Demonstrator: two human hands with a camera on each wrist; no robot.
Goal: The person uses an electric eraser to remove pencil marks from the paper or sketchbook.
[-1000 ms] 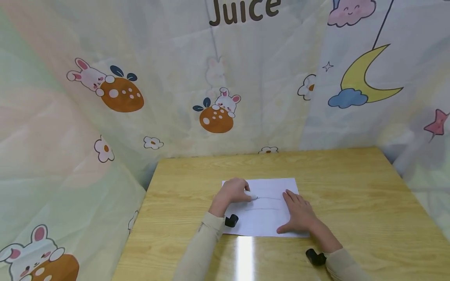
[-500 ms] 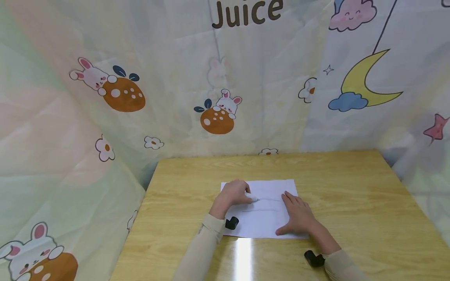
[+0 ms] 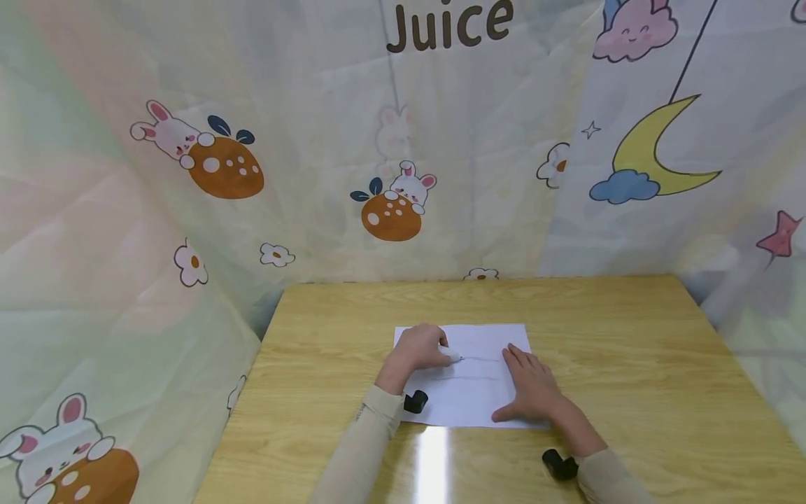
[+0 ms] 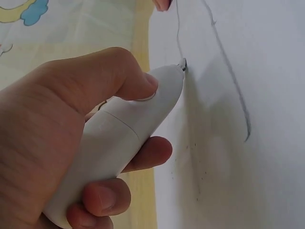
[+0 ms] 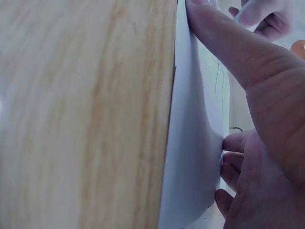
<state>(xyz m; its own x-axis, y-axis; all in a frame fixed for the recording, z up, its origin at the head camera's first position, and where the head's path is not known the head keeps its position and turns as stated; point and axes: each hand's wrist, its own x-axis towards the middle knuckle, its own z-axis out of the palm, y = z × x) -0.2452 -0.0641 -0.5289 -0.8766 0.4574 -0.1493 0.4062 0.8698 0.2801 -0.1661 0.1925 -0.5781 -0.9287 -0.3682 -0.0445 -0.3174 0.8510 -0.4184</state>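
My left hand grips a white utility knife with a smooth rounded body, at the left part of a white sheet of paper. In the left wrist view the thumb presses near the front of the knife, and its small pointed tip meets the end of a thin line on the sheet. A second, darker line runs beside it. My right hand rests with fingers spread on the right part of the sheet. In the right wrist view the right thumb lies along the near edge of the paper.
The sheet lies on a light wooden table. Black wrist-camera mounts sit by both sleeves. A printed cloth with rabbits and a moon hangs behind the table and to its left. Glare shows near the front of the tabletop.
The head view has shifted slightly. Both hands stay at almost the same places on the paper, and the left hand keeps its grip on the utility knife.
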